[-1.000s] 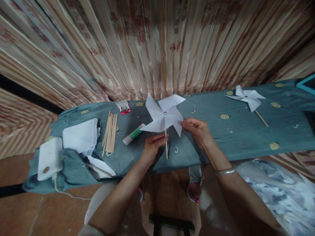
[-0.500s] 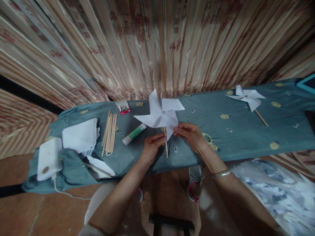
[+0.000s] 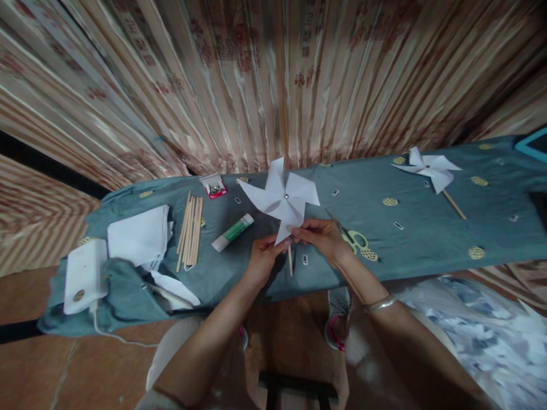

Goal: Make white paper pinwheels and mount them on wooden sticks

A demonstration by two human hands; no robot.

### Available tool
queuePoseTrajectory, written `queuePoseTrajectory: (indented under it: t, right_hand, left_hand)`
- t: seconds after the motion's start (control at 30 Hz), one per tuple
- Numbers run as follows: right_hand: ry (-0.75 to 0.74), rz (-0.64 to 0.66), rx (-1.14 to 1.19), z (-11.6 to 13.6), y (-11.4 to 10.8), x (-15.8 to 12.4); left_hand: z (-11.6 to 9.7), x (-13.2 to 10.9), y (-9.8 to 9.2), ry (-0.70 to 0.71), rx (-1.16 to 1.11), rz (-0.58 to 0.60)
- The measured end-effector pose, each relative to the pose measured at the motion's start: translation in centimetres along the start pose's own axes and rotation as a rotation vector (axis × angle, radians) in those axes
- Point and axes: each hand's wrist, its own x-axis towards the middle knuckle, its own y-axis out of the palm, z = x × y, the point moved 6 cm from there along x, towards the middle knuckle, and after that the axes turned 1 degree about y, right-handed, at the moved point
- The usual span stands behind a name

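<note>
A white paper pinwheel (image 3: pixel 287 209) with a silver pin at its centre is held up over the cloth on a thin wooden stick (image 3: pixel 290 263). My left hand (image 3: pixel 264 255) is closed, its thumb and fingertips pinching at the stick just below the blades. With thumb and forefinger, my right hand (image 3: pixel 323 239) is closed on the pinwheel's lower blade. Scissors with pale green handles (image 3: pixel 357 239) lie beside my right hand, partly behind it. Left of the pinwheel lies a green and white glue stick (image 3: pixel 233 232).
Several wooden sticks (image 3: pixel 190 230) lie left, near a small red box of pins (image 3: pixel 214 187), a stack of white paper (image 3: pixel 140 234) and a white power bank (image 3: pixel 86 276) with a cable. A second pinwheel (image 3: pixel 431 168) rests on the right of the green cloth (image 3: pixel 427 239).
The pinwheel's blades have turned clockwise on the stick. My right hand has moved slightly left with the lower blade, uncovering more of the scissors.
</note>
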Motion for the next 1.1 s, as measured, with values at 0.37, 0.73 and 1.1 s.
queuePoseTrajectory:
  t: [0.37, 0.73, 1.1]
  right_hand:
    - [-0.124, -0.158, -0.030, 2.2, -4.3, 0.1]
    - [-0.254, -0.445, -0.026, 2.7, -7.5, 0.4]
    - [-0.216, -0.398, 0.027, 2.3, -6.3, 0.3]
  left_hand:
    - [0.3, 0.0, -0.5, -0.031, -0.014, -0.027]
    - [0.3, -1.0, 0.7, -0.145, -0.058, 0.077]
    - [0.1, -0.4, 0.1, -0.070, -0.066, 0.015]
